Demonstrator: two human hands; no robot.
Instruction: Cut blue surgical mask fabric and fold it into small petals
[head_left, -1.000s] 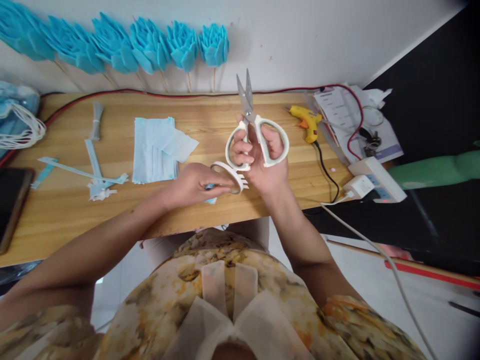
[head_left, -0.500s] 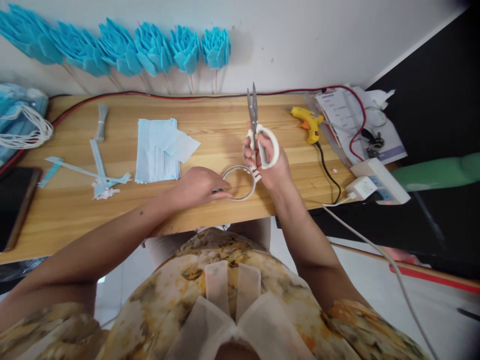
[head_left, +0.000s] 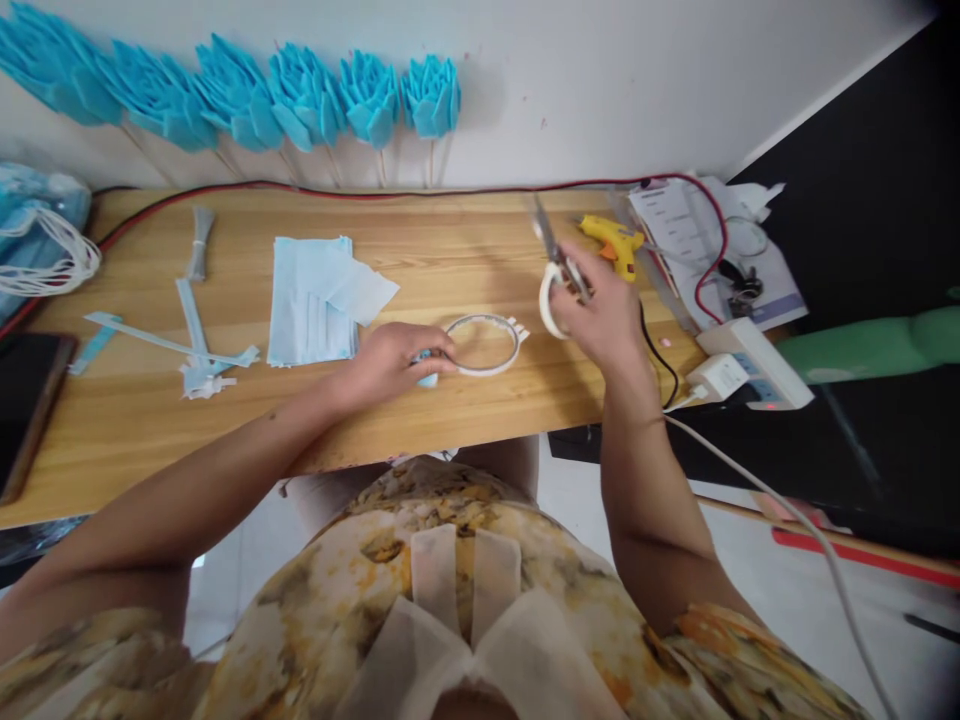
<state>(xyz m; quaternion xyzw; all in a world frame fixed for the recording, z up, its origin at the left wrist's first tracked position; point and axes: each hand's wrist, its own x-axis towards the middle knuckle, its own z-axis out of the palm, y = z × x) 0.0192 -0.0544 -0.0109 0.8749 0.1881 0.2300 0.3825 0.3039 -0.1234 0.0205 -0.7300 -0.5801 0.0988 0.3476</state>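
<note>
My left hand (head_left: 401, 362) is closed in a pinch on the left edge of a narrow roll of tape (head_left: 486, 371), a thin white ring with print inside. Small white strips (head_left: 519, 329) stick to its right side. A bit of light blue material (head_left: 427, 368) shows by the fingertips. To the right, my right hand (head_left: 600, 310) is wrapped around white-handled scissors (head_left: 549, 240), slightly blurred, blades pointing toward the wall. Left of the tape lies a stack of light blue fabric sheets (head_left: 311, 300), one turned askew on top.
Blue fabric flowers (head_left: 431, 98) on sticks lean against the wall. A yellow glue gun (head_left: 613, 242) lies beyond my right hand, near papers (head_left: 682, 230) and a power strip (head_left: 757, 365). Cut strips (head_left: 195, 320), grey ties (head_left: 199, 243) and a phone-like dark slab (head_left: 30, 410) are at left.
My right hand has moved right with the scissors, away from the tape, and turned palm down. The tape roll has tilted and shifted slightly right in my left hand.
</note>
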